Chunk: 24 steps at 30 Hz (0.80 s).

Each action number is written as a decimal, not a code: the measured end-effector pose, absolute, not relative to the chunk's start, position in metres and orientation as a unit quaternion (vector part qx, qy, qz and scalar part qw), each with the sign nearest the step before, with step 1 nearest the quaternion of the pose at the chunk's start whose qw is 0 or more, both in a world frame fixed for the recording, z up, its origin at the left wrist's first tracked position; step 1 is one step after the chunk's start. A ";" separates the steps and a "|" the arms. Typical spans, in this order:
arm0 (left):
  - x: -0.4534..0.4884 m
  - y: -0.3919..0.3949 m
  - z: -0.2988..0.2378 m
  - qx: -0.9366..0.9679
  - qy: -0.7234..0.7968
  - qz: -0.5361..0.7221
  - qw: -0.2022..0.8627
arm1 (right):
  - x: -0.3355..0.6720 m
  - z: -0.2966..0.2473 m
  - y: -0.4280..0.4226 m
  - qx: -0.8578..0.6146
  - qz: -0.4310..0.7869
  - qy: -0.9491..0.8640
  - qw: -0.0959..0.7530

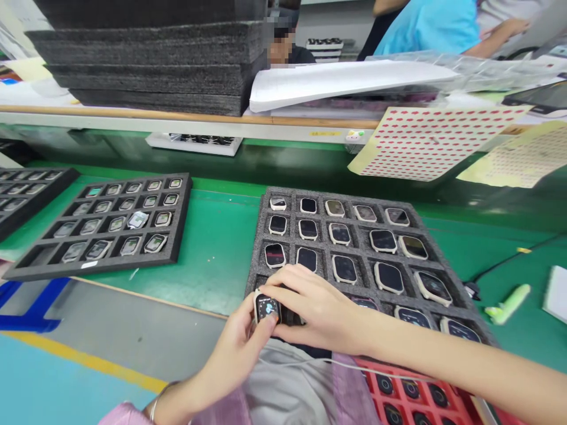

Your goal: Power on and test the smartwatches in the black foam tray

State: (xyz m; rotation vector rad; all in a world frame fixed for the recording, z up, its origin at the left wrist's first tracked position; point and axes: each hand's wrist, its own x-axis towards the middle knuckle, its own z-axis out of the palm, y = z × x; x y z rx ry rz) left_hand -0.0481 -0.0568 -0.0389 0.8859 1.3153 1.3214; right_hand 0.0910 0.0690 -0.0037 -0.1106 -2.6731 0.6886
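Note:
Near the front left edge of a grey foam tray [260,236], a smartwatch case [264,303] with no strap and a lit watch face is held between both hands. My left hand [233,354] grips its left side, with the thumb pressed on the lower screen. Closed around its top and right side are the fingers of my right hand [321,307], reaching over the tray's front rows. Light-framed watch cases sit in the tray's compartments, some with dark screens and the nearer ones lit. My right hand and forearm hide part of the front rows.
Another foam tray of watch cases [183,218] lies to the left. A red tray [396,383] of round dark parts sits near my lap, crossed by a white cable [328,360]. Black foam sheets [155,65] and a dotted sticker sheet [434,141] are on the shelf. Co-workers are behind.

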 end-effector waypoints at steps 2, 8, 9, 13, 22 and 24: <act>-0.047 -0.067 -0.046 0.370 0.537 0.554 0.517 | 0.091 -0.004 0.071 -0.046 0.258 -0.939 0.225; -0.038 -0.089 -0.046 0.289 0.487 0.710 0.420 | 0.092 -0.003 0.056 -0.125 0.226 -0.952 0.164; -0.036 -0.087 -0.041 0.308 0.472 0.724 0.398 | 0.094 0.000 0.047 -0.126 0.234 -0.951 0.160; -0.028 -0.073 -0.025 0.469 0.438 0.690 0.334 | 0.115 0.021 0.002 -0.138 0.436 -0.879 0.137; -0.057 -0.073 -0.068 0.625 0.607 0.486 0.066 | 0.267 0.030 0.023 -0.535 0.466 -0.640 0.295; -0.060 -0.075 -0.093 0.591 0.642 0.468 0.140 | 0.314 0.019 0.030 -0.622 0.356 -0.592 0.369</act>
